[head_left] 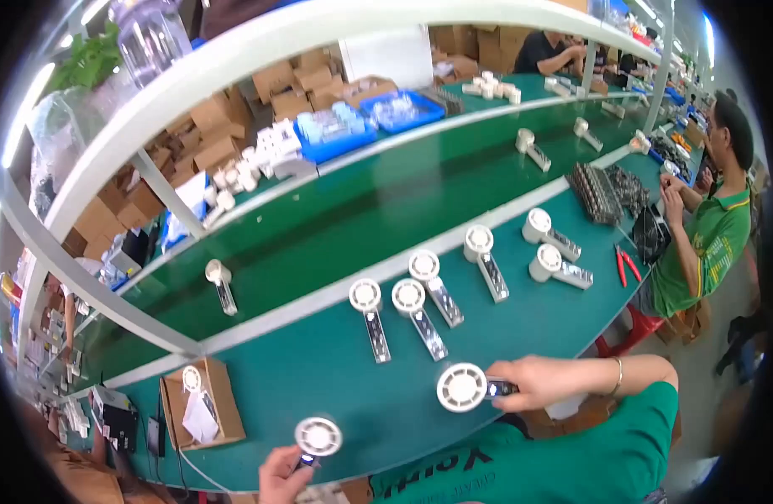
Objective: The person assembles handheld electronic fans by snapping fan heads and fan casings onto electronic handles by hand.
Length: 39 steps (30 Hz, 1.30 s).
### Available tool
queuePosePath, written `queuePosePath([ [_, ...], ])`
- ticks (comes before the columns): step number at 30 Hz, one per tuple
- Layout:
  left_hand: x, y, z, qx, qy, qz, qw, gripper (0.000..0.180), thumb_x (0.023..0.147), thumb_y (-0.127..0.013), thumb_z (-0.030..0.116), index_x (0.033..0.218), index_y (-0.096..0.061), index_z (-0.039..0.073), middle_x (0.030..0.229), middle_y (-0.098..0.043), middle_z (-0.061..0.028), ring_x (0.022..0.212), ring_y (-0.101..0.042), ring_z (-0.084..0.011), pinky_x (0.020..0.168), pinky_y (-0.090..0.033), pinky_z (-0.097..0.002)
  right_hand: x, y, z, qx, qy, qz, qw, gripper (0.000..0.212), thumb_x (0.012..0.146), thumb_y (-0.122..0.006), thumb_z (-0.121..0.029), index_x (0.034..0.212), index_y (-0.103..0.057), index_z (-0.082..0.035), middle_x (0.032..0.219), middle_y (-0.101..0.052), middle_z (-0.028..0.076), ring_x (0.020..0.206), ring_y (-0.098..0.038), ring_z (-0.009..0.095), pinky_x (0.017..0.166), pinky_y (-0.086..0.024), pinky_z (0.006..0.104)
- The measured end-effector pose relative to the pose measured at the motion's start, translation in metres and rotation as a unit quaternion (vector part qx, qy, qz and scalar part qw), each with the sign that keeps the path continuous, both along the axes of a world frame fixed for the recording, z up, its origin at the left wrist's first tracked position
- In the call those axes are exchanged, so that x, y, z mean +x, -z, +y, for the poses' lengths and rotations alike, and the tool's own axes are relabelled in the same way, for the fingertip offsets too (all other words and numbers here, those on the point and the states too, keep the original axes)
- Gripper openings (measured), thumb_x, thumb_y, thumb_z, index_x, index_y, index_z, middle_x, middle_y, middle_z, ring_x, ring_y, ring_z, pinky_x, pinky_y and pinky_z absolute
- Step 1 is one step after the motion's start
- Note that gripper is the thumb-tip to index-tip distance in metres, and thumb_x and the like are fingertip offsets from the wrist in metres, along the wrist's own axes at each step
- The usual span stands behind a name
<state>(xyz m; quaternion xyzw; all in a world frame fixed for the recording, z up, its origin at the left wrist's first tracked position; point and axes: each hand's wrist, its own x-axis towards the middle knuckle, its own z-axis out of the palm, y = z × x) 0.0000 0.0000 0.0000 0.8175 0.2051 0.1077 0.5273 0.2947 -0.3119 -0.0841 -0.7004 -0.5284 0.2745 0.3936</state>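
My left hand [284,475] is closed round the handle of a small handheld fan [319,436], its round white slotted head upward, near the table's front edge. Farther right, my right hand [533,382] grips the dark handle of a second handheld fan [461,387], whose white head points left. Beyond my hands, several similar fans lie on the green table; one fan [410,298] nearest the middle has a handle with shiny inner parts showing. Two more, including this fan [548,263], lie to the right with handles angled away.
A cardboard box [227,403] holding a fan and white paper stands at left. Red-handled pliers [622,265] lie at right, near a patterned cloth [595,193]. A green conveyor belt [353,218] carries spaced fans. Blue trays [340,134] sit behind it. A co-worker [714,227] sits at right.
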Motion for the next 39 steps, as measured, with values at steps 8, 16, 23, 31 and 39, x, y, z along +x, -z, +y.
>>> queuePosePath([
  [8,-0.016,0.151,-0.121,-0.209,-0.06,0.008,0.976,0.039,0.073,-0.062,-0.006,0.11,-0.051,-0.002,0.093,-0.062,-0.0114,0.083,-0.058,-0.0132,0.069,-0.046,-0.0235,0.006,0.014,-0.133,-0.219,0.043,-0.02,0.974,0.035,0.077,-0.058,-0.028,0.097,-0.05,0.0,0.074,-0.06,0.02,0.067,-0.059,0.038,0.062,-0.049,0.0431],
  [16,-0.003,0.089,-0.153,-0.145,-0.151,-0.225,0.952,0.041,0.069,-0.059,-0.009,0.109,-0.053,-0.003,0.097,-0.06,-0.01,0.086,-0.059,-0.0149,0.076,-0.046,-0.0255,0.001,-0.083,-0.129,0.02,0.104,0.01,0.994,0.039,0.077,-0.065,-0.018,0.109,-0.051,0.0,0.095,-0.061,0.015,0.085,-0.061,0.026,0.075,-0.048,0.0339],
  [23,-0.002,0.081,-0.146,0.065,0.006,0.124,0.99,0.04,0.07,-0.068,0.002,0.108,-0.057,-0.001,0.1,-0.062,-0.0119,0.091,-0.059,-0.0174,0.08,-0.046,-0.0285,-0.012,-0.042,-0.149,-0.242,-0.007,-0.058,0.968,0.036,0.08,-0.06,-0.031,0.106,-0.052,-0.007,0.084,-0.06,0.018,0.074,-0.058,0.037,0.064,-0.048,0.0389],
  [31,0.024,0.042,-0.164,-0.011,-0.231,-0.58,0.781,0.024,0.076,-0.055,0.004,0.095,-0.046,-0.006,0.082,-0.052,-0.0117,0.069,-0.051,-0.0144,0.061,-0.043,-0.0253,-0.044,-0.085,-0.163,0.705,0.115,0.211,0.667,0.034,0.076,-0.063,-0.02,0.106,-0.052,-0.011,0.099,-0.055,0.004,0.079,-0.053,0.015,0.069,-0.043,0.029],
  [39,0.094,-0.022,-0.189,0.258,-0.179,-0.846,0.431,0.039,0.085,-0.049,0.027,0.113,-0.038,0.001,0.101,-0.04,-0.0132,0.068,-0.036,-0.0149,0.056,-0.03,-0.0272,-0.02,-0.117,-0.143,0.844,0.08,-0.295,0.44,0.056,0.073,-0.064,-0.033,0.111,-0.038,0.0,0.086,-0.054,0.01,0.07,-0.055,0.018,0.064,-0.042,0.0265],
])
